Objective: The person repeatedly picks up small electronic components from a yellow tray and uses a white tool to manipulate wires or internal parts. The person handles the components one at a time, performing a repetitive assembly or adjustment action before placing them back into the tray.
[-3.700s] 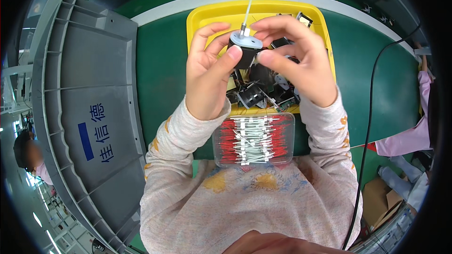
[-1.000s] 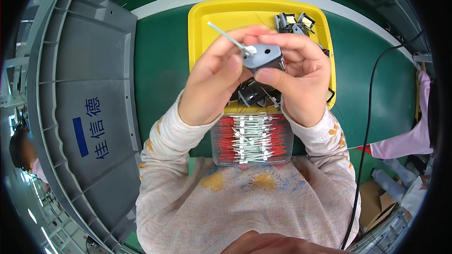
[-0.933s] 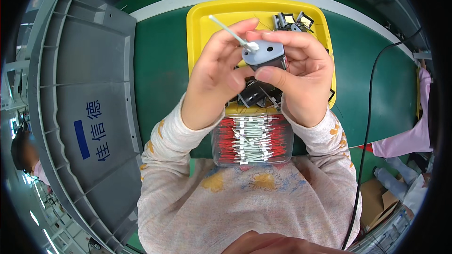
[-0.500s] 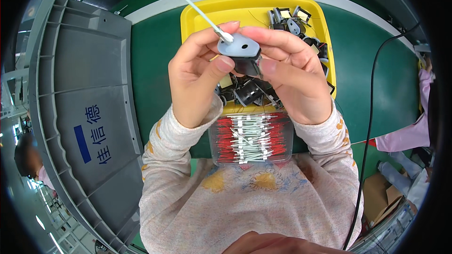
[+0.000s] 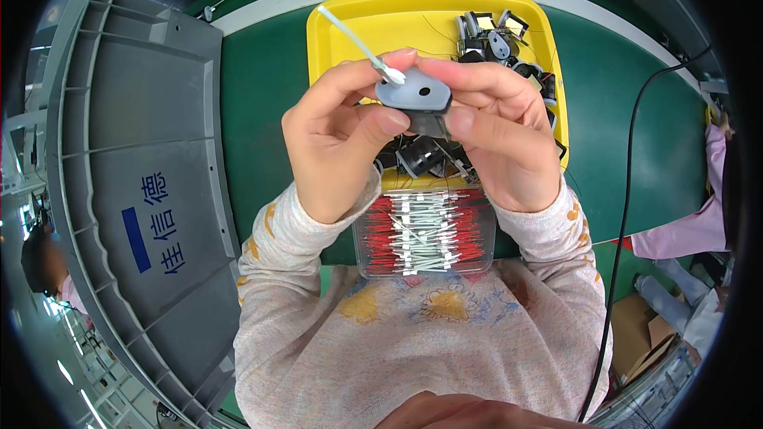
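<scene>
Now that you've raised it, the small grey teardrop-shaped plastic part [image 5: 413,95] sits above the yellow tray [image 5: 342,32], pinched by both hands: left hand [image 5: 338,147] swabbing with the white cotton swab [image 5: 362,46], right hand [image 5: 497,139] steadying.

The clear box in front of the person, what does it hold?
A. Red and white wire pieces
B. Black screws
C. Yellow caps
A: the clear box below the left hand and right hand is filled with red and white wire pieces.
</scene>
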Available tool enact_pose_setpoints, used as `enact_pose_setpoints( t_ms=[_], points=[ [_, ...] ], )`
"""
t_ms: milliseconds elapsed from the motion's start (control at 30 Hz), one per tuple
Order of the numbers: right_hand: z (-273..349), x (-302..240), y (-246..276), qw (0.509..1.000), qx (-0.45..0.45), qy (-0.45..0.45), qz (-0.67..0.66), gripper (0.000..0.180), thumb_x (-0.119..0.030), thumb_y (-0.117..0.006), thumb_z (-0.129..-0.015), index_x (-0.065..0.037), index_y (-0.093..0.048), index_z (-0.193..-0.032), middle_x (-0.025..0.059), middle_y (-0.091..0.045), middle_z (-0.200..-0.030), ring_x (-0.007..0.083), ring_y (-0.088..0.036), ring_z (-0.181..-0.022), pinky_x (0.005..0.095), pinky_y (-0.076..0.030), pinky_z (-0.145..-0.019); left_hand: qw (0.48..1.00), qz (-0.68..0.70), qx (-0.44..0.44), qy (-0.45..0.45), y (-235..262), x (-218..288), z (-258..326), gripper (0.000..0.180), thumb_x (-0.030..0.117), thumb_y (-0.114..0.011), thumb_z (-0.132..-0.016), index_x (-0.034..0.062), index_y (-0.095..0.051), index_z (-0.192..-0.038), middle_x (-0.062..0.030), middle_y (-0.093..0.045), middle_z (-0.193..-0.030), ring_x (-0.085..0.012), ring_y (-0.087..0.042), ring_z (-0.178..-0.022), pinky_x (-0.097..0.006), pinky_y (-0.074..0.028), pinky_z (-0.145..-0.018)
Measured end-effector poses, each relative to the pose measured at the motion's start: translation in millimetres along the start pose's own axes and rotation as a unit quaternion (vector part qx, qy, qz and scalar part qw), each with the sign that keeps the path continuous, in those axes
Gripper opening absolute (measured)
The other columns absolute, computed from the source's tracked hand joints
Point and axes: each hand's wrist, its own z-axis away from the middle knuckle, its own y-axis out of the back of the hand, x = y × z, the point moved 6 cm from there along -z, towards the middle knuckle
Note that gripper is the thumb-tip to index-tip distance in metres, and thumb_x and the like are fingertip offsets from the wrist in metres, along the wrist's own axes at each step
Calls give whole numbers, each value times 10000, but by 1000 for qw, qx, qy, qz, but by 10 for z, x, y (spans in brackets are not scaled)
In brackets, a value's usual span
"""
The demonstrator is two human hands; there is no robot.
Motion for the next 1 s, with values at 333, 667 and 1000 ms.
enact_pose_setpoints(
  t_ms=[333,667,1000],
  points=[
    [-15,-8,-2,999,-44,8,-4,334,69,-548,-771,32,-552,-1103,145,-584,-1089,171,-554,-1017,274,-421,-894,1000,-21,-8,-21,5,28,-1,305,-15,-617,-760,-72,-531,-1047,-166,-574,-1069,-193,-565,-924,-303,-482,-795],
    [27,-161,-179,845,7,237,479,434,167,-535,-705,76,-514,-1129,215,-512,-1177,286,-487,-1122,337,-407,-930,997,48,-26,58,-82,-8,-95,571,-1,-639,-730,-66,-373,-1231,-145,-446,-1240,-184,-482,-1080,-251,-484,-776],
    [98,-176,-309,784,-4,308,539,423,122,-594,-662,12,-582,-1070,148,-585,-1093,260,-592,-978,287,-483,-821,997,-43,-29,50,-43,42,-69,508,-56,-647,-699,-62,-443,-1164,-119,-537,-1101,-157,-538,-985,-249,-506,-743]
  ],
)
